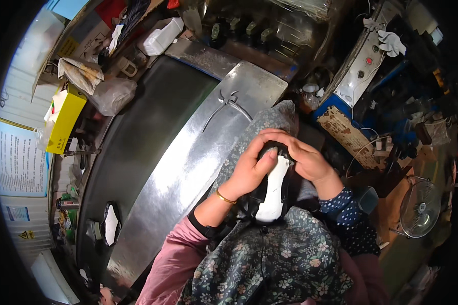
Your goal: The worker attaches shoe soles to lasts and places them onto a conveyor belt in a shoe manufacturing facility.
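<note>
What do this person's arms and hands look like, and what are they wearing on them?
Both the left hand and right hand are ungloved. The left arm has a pink sleeve, a black band at its end and a thin gold-coloured bracelet. A dark polka-dot oversleeve covers the right forearm.

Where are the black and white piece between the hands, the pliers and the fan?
Black and white piece [273, 194]: head view, on its long white strip.
Pliers [227, 101]: head view, near where the handles meet.
Fan [422, 207]: head view, on the centre of its round guard.
</note>
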A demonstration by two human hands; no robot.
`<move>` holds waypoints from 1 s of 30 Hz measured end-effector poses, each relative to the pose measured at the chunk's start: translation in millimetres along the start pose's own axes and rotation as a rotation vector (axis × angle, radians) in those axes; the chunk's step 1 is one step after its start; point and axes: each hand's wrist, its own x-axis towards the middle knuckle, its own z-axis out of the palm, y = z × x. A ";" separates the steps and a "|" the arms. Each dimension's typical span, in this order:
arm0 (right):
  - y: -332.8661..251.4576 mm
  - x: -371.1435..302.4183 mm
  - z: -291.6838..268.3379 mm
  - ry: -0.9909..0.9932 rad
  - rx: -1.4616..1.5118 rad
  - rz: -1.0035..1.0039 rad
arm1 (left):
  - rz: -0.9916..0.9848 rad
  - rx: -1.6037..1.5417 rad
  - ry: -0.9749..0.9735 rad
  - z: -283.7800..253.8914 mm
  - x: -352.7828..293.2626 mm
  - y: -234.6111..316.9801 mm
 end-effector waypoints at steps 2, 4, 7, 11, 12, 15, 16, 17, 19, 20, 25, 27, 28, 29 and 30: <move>-2.2 -2.4 -1.0 -0.009 -0.278 -0.110 | -0.047 -0.006 0.051 4.8 1.7 1.5; 2.7 -9.3 16.1 0.187 -0.558 -0.171 | 0.150 0.052 0.080 7.8 2.5 -4.7; 12.9 -5.1 28.3 0.428 -0.740 -0.282 | 0.062 -0.013 -0.012 3.4 11.8 -14.2; 3.3 -14.3 1.4 0.130 -0.065 -0.060 | -0.046 -0.277 -0.231 -21.8 9.3 -12.7; -0.3 -21.1 2.5 0.061 -0.081 -0.098 | -0.052 -0.321 -0.298 -23.6 3.3 -10.0; 2.4 -22.4 30.1 0.262 -0.588 -0.250 | 0.042 -0.064 -0.206 -10.5 0.0 0.7; 5.2 -19.4 34.0 0.329 -0.702 -0.287 | 0.099 0.032 -0.146 -7.8 -1.9 4.4; 10.4 -23.5 36.8 0.338 -0.666 -0.252 | 0.093 0.073 -0.135 -6.7 -6.1 2.0; 9.4 -18.1 26.7 0.283 -0.491 -0.147 | 0.075 0.104 -0.139 -13.2 -4.4 -1.3; 5.7 -14.9 19.5 0.231 -0.343 -0.058 | 0.048 0.129 -0.149 -15.8 -3.8 -3.3; 5.9 -4.0 29.5 0.352 -0.683 -0.197 | 0.052 0.098 -0.199 -11.5 -7.6 -16.7; 10.0 -4.4 34.1 0.391 -0.662 -0.208 | 0.039 0.080 -0.155 -7.6 -7.8 -22.9; 11.2 -5.1 32.5 0.441 -0.645 -0.220 | 0.051 0.081 -0.164 1.4 -5.1 -19.7; 13.0 -10.8 21.2 0.407 -0.472 -0.179 | 0.062 0.136 -0.086 15.6 -6.0 -12.6; 3.7 -20.5 7.0 0.305 -0.194 -0.096 | 0.083 0.189 -0.014 27.4 -5.2 -3.5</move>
